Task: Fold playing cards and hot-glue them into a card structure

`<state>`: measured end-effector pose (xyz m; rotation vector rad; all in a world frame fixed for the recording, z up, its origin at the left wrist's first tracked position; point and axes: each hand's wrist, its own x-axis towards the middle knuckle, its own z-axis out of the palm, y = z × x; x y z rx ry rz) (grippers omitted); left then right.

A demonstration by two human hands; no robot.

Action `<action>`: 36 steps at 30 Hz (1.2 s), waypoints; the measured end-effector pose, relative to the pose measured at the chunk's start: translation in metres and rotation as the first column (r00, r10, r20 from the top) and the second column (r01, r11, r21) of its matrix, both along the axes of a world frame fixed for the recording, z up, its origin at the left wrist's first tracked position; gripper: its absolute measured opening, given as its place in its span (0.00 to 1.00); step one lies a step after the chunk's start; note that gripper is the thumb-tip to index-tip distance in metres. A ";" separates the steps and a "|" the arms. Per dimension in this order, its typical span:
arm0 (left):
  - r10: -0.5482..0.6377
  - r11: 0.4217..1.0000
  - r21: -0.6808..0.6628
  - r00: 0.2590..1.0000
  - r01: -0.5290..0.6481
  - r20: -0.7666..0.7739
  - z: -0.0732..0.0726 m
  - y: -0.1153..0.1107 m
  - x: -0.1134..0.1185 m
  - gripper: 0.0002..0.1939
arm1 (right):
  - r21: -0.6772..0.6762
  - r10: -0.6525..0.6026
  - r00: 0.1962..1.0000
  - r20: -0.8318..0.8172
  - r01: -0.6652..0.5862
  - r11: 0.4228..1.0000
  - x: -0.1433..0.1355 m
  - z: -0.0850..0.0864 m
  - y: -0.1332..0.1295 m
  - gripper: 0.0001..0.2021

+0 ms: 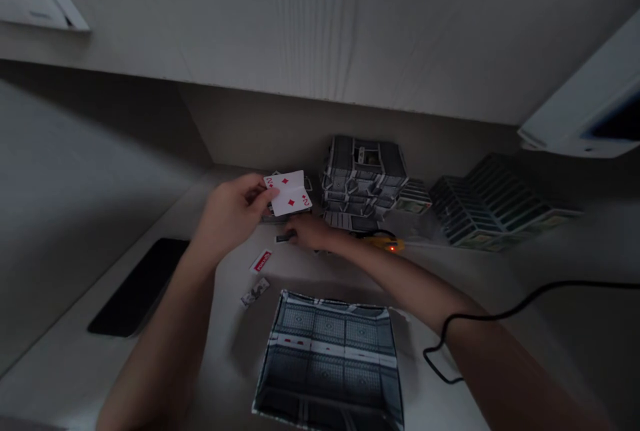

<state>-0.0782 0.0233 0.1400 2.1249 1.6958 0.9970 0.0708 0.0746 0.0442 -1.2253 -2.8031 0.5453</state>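
Pinched between the thumb and fingers of my left hand (237,211) is a two of diamonds playing card (291,194), its face turned up. My right hand (311,231) is just below the card, with its fingers closed at a small dark strip (285,238) on the table; what they hold is hard to make out. Other cards partly show behind the held card. Nearer to me lie a small red and white piece (261,261) and a small grey printed piece (255,292). A structure of blue-grey patterned cards (327,351) stands closest to me.
At the back stands a boxlike stack of cards (365,171), with a row of folded cards (490,208) to its right. A yellow tool with a lit orange light (393,246) lies behind my right forearm. A black phone-like slab (137,288) is at left; a black cable (540,290) crosses my right arm.
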 end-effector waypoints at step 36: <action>-0.325 0.939 -0.061 0.932 0.338 0.161 -0.013 -0.015 0.046 0.10 | -0.736 -0.667 0.467 -0.581 0.049 0.676 0.111 0.072 -0.091 0.08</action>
